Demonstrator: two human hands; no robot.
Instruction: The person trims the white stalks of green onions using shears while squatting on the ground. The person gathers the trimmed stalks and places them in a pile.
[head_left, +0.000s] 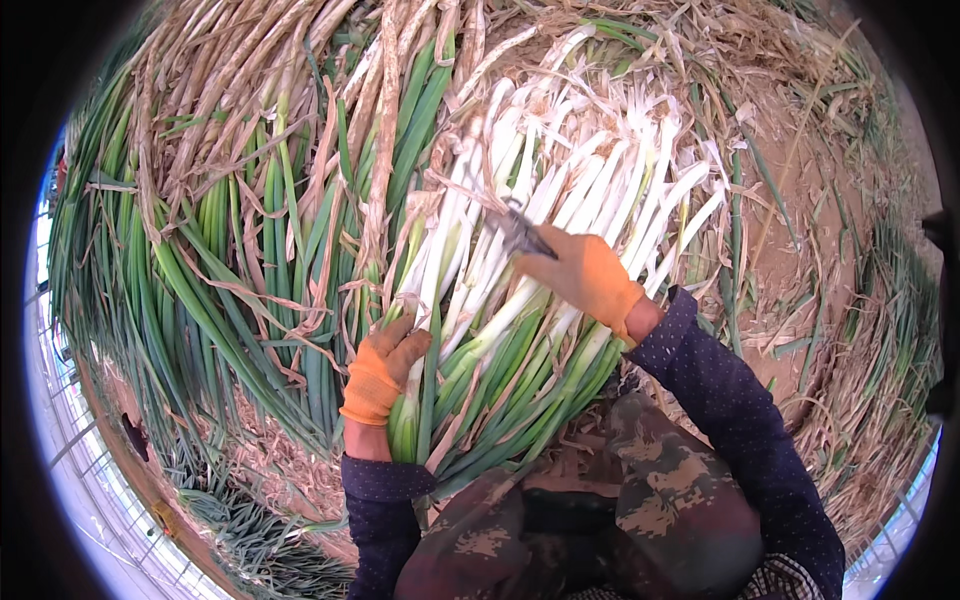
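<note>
My left hand (382, 367), in an orange knit glove with a soiled palm side, grips a Welsh onion stalk (429, 285) at the left edge of a peeled bunch. In my right hand (581, 277), gloved alike, is a small grey metal hand tool (514, 229) with a dark handle; blur hides its exact kind. It hovers over the white shafts. The peeled Welsh onions (600, 187) lie side by side, white root ends away from me and green leaves (510, 390) toward my knees. A dry brown husk strip (469, 191) hangs near the tool.
Unpeeled Welsh onions (247, 217) with brown, soil-coated shafts form a large heap at the left. Dry husks (735, 60) litter the brown ground (802, 195) at the right. My camouflage-clad knees (675, 487) are close below the bunch. More green onions (277, 547) lie at the lower left.
</note>
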